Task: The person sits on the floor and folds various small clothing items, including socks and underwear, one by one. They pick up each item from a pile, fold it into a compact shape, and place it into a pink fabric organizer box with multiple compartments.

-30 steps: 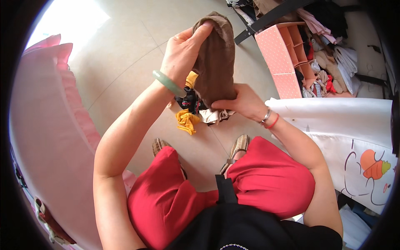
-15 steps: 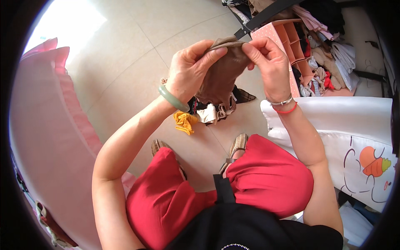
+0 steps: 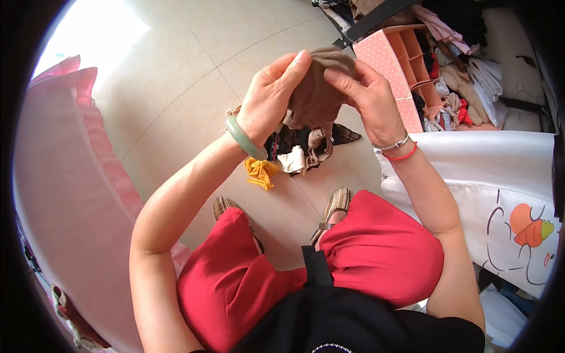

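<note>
Held up in front of me is a thin, brown, stretchy cloth garment [image 3: 315, 97], its bunched upper edge between both hands. My left hand [image 3: 265, 94], with a green bangle at the wrist, pinches that edge on the left. My right hand [image 3: 372, 100] grips the opposite side, thumb in front and fingers partly hidden behind the cloth. Below it on the floor lies a small heap of clothes: a crumpled yellow cloth [image 3: 261, 172], a white cloth [image 3: 292, 160], a rolled brown piece [image 3: 319, 147] and dark plaid fabric [image 3: 346, 134].
At the upper right stands a pink dotted organizer box [image 3: 385, 65] with compartments, crowded with small clothes. A white fabric cover [image 3: 459, 159] with a carrot drawing lies below it. Pink ruffled bedding [image 3: 65, 176] runs along the left. My feet rest on the tiled floor [image 3: 170, 76].
My right hand has shifted slightly down, its thumb now pressed across the front of the brown garment. The left thumb points further up, and the cloth's upper edge looks more bunched.
</note>
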A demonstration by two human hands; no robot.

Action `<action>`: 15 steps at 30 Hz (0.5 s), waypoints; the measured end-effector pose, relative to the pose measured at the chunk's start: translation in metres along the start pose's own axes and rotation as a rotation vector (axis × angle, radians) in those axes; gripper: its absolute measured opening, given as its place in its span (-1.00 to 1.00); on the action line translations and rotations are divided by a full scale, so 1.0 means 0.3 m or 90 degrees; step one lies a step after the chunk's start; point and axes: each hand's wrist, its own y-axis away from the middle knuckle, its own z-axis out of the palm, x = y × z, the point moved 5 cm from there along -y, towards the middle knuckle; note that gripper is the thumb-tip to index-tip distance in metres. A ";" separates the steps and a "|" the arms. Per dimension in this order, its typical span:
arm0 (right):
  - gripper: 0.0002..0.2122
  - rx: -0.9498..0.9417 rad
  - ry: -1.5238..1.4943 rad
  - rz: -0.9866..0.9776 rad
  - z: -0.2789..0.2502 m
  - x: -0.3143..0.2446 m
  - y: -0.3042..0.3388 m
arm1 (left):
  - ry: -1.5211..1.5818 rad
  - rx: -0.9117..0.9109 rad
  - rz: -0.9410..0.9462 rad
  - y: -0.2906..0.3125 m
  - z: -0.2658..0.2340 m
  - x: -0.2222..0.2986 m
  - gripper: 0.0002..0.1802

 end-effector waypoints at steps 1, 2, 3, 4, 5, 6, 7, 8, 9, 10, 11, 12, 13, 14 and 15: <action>-0.72 0.024 -0.051 0.008 -0.004 -0.001 -0.002 | -0.050 0.010 0.036 -0.001 -0.005 0.003 -0.66; -0.73 0.048 -0.101 0.017 -0.008 -0.004 -0.004 | -0.061 0.006 0.055 -0.001 -0.008 -0.004 -0.62; -0.73 0.071 -0.152 0.025 -0.014 -0.005 -0.005 | -0.071 0.001 0.074 -0.001 -0.012 -0.014 -0.56; -0.73 0.087 -0.165 0.027 -0.020 -0.005 -0.006 | -0.082 -0.004 0.094 -0.001 -0.017 -0.024 -0.50; -0.73 0.096 -0.180 0.032 -0.027 -0.005 -0.006 | -0.090 -0.014 0.073 0.002 -0.020 -0.042 -0.48; -0.72 0.105 -0.194 0.037 -0.037 -0.005 -0.005 | -0.098 -0.026 0.051 0.009 -0.023 -0.062 -0.45; -0.72 0.115 -0.208 0.042 -0.046 -0.005 -0.005 | -0.107 -0.037 0.030 0.015 -0.022 -0.083 -0.42; -0.72 0.133 -0.210 0.030 -0.054 -0.010 -0.006 | -0.141 -0.021 0.061 0.019 -0.023 -0.093 -0.47; -0.73 0.141 -0.215 0.022 -0.062 -0.008 -0.008 | -0.142 -0.031 0.060 0.017 -0.030 -0.113 -0.50; -0.73 0.148 -0.220 0.013 -0.076 -0.003 -0.011 | -0.142 -0.041 0.059 0.013 -0.041 -0.128 -0.52; -0.74 0.155 -0.225 0.005 -0.084 -0.001 -0.012 | -0.143 -0.050 0.059 0.013 -0.054 -0.142 -0.55; -0.76 0.184 -0.233 0.003 -0.086 -0.007 -0.005 | -0.038 -0.050 -0.010 0.012 -0.056 -0.148 -0.68; -0.76 0.190 -0.216 -0.017 -0.098 -0.011 -0.004 | -0.038 -0.054 -0.025 0.007 -0.065 -0.152 -0.71; -0.76 0.196 -0.200 -0.038 -0.116 -0.012 -0.002 | -0.037 -0.058 -0.041 -0.002 -0.080 -0.157 -0.73; -0.76 0.200 -0.184 -0.059 -0.129 -0.013 -0.002 | -0.038 -0.060 -0.055 -0.004 -0.091 -0.158 -0.74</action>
